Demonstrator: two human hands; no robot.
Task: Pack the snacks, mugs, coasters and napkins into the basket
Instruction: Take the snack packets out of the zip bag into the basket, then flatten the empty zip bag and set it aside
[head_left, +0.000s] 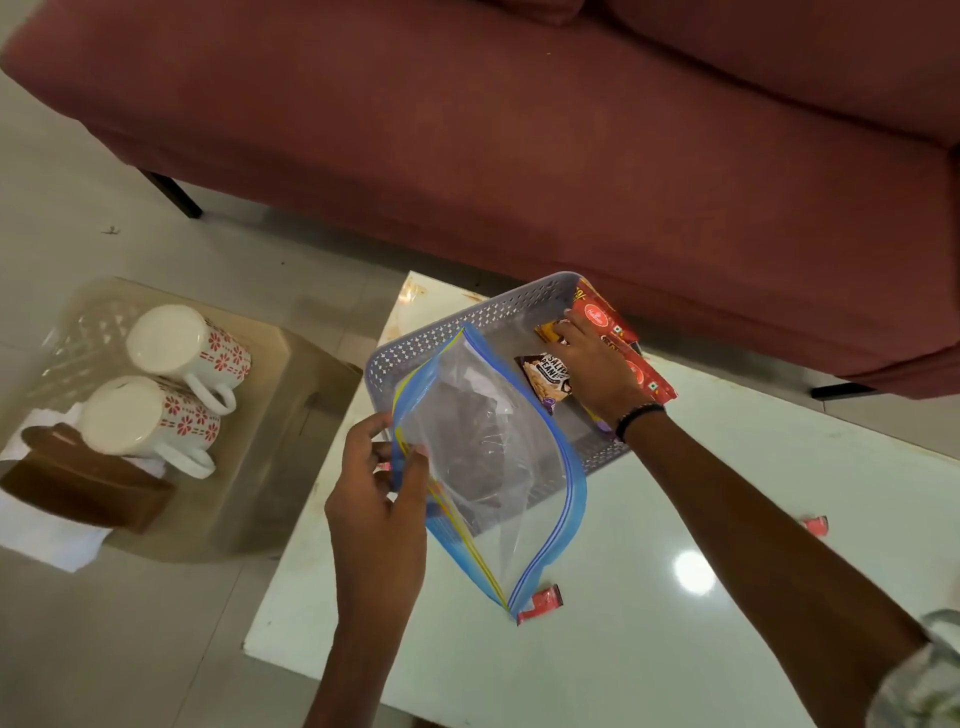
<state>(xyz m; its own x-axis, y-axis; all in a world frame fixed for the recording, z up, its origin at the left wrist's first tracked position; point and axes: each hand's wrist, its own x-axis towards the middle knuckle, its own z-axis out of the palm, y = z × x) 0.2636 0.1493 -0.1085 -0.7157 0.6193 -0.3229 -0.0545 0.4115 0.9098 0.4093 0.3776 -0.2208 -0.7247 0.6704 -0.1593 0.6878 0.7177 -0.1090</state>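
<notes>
Several snack packets (550, 376) are lying in the basket (467, 322) where the right hand (592, 364) is pressing half-open, the left hand (379, 499) is pinching a zip bag (488, 447), and two mugs (166, 384) are waiting unpacked.

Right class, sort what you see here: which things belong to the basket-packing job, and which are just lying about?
Job: basket, snack packets, two mugs, napkins, zip bag.
Lying about: sofa, small red wrappers on the table.
</notes>
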